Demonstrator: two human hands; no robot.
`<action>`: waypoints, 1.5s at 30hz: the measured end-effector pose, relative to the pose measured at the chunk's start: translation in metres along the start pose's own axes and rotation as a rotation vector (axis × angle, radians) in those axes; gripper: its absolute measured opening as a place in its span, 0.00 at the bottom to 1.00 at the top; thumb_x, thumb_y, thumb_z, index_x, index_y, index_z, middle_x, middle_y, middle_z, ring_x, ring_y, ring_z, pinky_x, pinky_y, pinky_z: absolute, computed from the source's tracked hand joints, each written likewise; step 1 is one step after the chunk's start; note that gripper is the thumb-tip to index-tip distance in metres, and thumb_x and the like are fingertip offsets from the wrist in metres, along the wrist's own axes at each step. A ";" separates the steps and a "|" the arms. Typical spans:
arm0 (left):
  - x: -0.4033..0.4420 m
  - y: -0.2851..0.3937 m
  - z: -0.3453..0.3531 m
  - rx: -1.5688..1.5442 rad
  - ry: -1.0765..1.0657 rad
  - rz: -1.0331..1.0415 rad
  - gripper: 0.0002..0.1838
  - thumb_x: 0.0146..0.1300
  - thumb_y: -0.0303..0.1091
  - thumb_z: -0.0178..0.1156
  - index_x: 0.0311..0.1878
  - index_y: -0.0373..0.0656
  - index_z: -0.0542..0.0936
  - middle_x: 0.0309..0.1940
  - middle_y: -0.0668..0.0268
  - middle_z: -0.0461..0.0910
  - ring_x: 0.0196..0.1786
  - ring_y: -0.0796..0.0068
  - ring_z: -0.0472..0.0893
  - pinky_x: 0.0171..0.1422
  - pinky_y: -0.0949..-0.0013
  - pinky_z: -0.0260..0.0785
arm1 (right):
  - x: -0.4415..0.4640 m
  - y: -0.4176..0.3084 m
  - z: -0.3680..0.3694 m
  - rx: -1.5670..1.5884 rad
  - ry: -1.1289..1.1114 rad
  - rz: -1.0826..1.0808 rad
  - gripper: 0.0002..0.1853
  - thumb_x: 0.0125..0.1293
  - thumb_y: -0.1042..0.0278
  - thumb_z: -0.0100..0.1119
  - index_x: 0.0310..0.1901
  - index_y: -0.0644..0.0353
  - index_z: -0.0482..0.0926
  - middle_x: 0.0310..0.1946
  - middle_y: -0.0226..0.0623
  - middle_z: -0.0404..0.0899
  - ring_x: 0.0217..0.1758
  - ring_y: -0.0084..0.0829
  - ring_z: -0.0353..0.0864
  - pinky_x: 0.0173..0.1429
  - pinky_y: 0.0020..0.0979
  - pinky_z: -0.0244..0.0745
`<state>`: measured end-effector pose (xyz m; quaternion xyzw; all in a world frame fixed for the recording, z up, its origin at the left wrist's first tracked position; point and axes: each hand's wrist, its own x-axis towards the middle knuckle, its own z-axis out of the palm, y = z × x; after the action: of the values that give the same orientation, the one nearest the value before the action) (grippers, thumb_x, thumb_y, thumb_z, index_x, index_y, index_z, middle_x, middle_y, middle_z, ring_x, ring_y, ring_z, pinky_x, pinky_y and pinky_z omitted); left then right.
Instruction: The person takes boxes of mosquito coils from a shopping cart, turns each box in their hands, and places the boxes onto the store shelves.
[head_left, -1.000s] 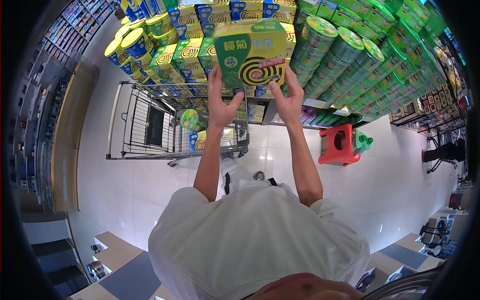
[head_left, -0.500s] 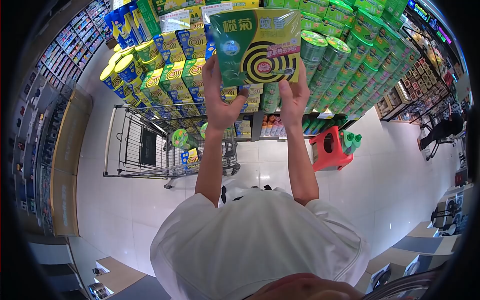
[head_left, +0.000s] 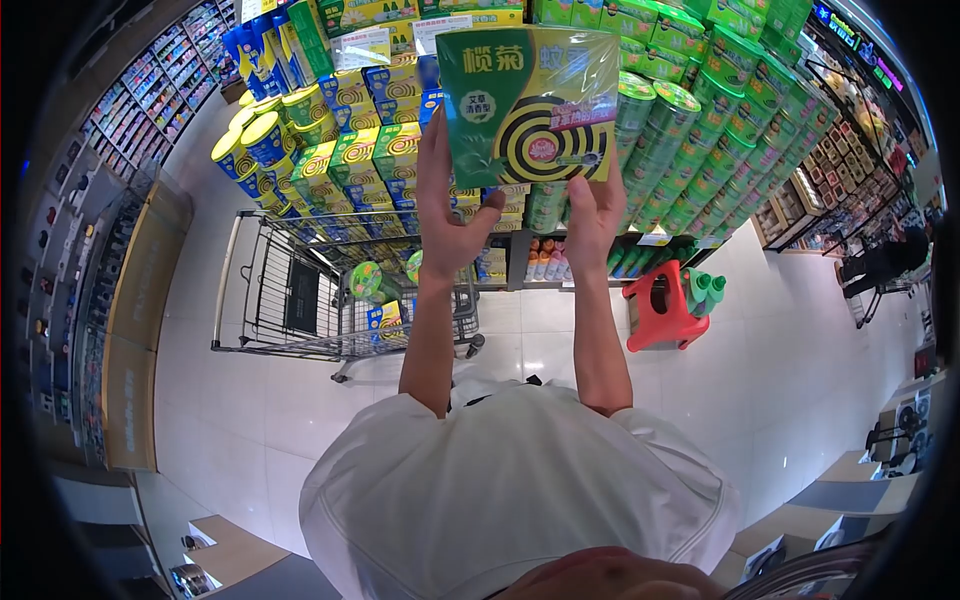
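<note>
A green and yellow mosquito coil box [head_left: 530, 110] in shiny wrap is held up in front of the shelf display, its printed spiral facing me. My left hand [head_left: 450, 220] grips its left side, thumb apart below the lower edge. On the other side, my right hand [head_left: 597, 212] holds the lower right corner with the thumb at the front. Fingers behind the box are hidden. Beyond it are stacked yellow-green boxes [head_left: 400, 150] to the left and green cylindrical tubs [head_left: 670, 115] to the right.
A wire shopping cart [head_left: 270, 330] stands at left, with a green tub [head_left: 372, 283] and a small blue-yellow box [head_left: 384, 320] inside. At right is a red stool [head_left: 668, 305] beside green bottles [head_left: 705, 292]. Another person [head_left: 885, 265] stands far right.
The box has shifted slightly right and down in the view, still between both hands. Glare has moved off its left side, so a round white label now shows.
</note>
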<state>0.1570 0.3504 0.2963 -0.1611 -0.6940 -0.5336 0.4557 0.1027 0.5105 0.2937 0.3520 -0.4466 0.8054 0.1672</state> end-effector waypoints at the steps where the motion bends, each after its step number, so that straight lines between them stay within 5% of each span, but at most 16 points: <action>1: 0.001 0.001 -0.001 0.002 0.003 -0.001 0.50 0.46 0.25 0.64 0.79 0.38 0.63 0.78 0.50 0.63 0.82 0.49 0.57 0.83 0.50 0.51 | 0.000 -0.001 0.000 0.005 -0.001 -0.002 0.38 0.71 0.64 0.64 0.77 0.70 0.60 0.75 0.44 0.63 0.75 0.34 0.66 0.78 0.38 0.61; 13: 0.010 0.006 -0.008 -0.015 0.018 0.059 0.50 0.46 0.26 0.64 0.79 0.37 0.63 0.75 0.50 0.63 0.80 0.50 0.58 0.80 0.51 0.55 | 0.010 0.008 0.001 -0.005 -0.009 -0.041 0.46 0.65 0.51 0.68 0.77 0.70 0.62 0.76 0.45 0.61 0.78 0.38 0.63 0.80 0.40 0.55; 15: 0.012 0.006 -0.012 0.049 -0.042 0.078 0.56 0.40 0.17 0.63 0.80 0.35 0.57 0.73 0.59 0.62 0.75 0.63 0.65 0.79 0.61 0.58 | 0.012 0.010 0.000 -0.039 -0.014 -0.054 0.47 0.65 0.48 0.68 0.77 0.70 0.61 0.76 0.46 0.60 0.78 0.39 0.62 0.81 0.40 0.53; 19: 0.016 0.001 -0.010 0.069 -0.071 0.114 0.57 0.40 0.17 0.62 0.81 0.35 0.54 0.72 0.59 0.62 0.74 0.63 0.66 0.78 0.60 0.58 | 0.014 0.006 0.000 -0.039 -0.017 -0.047 0.52 0.63 0.40 0.66 0.77 0.71 0.60 0.76 0.48 0.61 0.80 0.40 0.60 0.83 0.40 0.48; 24: 0.017 0.001 -0.001 0.023 -0.007 0.070 0.45 0.39 0.20 0.63 0.70 0.36 0.72 0.71 0.60 0.63 0.73 0.63 0.65 0.77 0.61 0.57 | 0.013 -0.011 0.008 -0.062 0.051 -0.049 0.55 0.63 0.35 0.63 0.79 0.72 0.56 0.78 0.52 0.59 0.82 0.42 0.58 0.83 0.41 0.45; 26: 0.013 -0.007 -0.001 0.011 -0.014 0.024 0.47 0.41 0.24 0.65 0.73 0.36 0.70 0.70 0.55 0.63 0.74 0.59 0.64 0.77 0.60 0.58 | 0.013 -0.025 0.011 -0.118 0.117 0.038 0.58 0.61 0.31 0.62 0.80 0.70 0.53 0.79 0.55 0.58 0.82 0.44 0.57 0.83 0.43 0.44; 27: 0.012 -0.009 -0.002 0.002 -0.019 -0.015 0.49 0.43 0.28 0.66 0.76 0.36 0.67 0.70 0.50 0.63 0.75 0.56 0.63 0.76 0.58 0.59 | 0.011 -0.010 -0.001 -0.144 0.054 -0.046 0.58 0.61 0.35 0.59 0.80 0.73 0.51 0.74 0.52 0.66 0.78 0.41 0.64 0.83 0.45 0.46; 36: 0.008 -0.011 0.005 -0.218 0.000 -0.187 0.49 0.48 0.41 0.70 0.76 0.36 0.68 0.73 0.54 0.60 0.78 0.59 0.61 0.78 0.59 0.58 | 0.008 -0.004 -0.014 -0.136 0.048 -0.013 0.57 0.60 0.35 0.62 0.80 0.71 0.53 0.71 0.51 0.71 0.77 0.41 0.66 0.81 0.42 0.51; 41: 0.006 -0.010 0.003 -0.223 0.023 -0.197 0.50 0.50 0.44 0.71 0.77 0.37 0.66 0.74 0.54 0.60 0.78 0.60 0.62 0.78 0.58 0.60 | 0.002 -0.001 -0.015 -0.067 0.004 -0.007 0.41 0.70 0.56 0.59 0.77 0.75 0.59 0.74 0.49 0.68 0.78 0.38 0.65 0.81 0.38 0.54; 45: 0.004 -0.007 0.000 -0.290 0.009 -0.212 0.50 0.51 0.42 0.71 0.78 0.36 0.65 0.74 0.56 0.58 0.75 0.62 0.67 0.77 0.59 0.63 | -0.001 -0.006 -0.011 -0.044 -0.010 0.008 0.38 0.70 0.64 0.59 0.77 0.72 0.60 0.76 0.49 0.65 0.80 0.39 0.62 0.82 0.39 0.52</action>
<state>0.1504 0.3464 0.2953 -0.1487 -0.6209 -0.6737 0.3722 0.1019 0.5231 0.2929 0.3505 -0.4664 0.7944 0.1692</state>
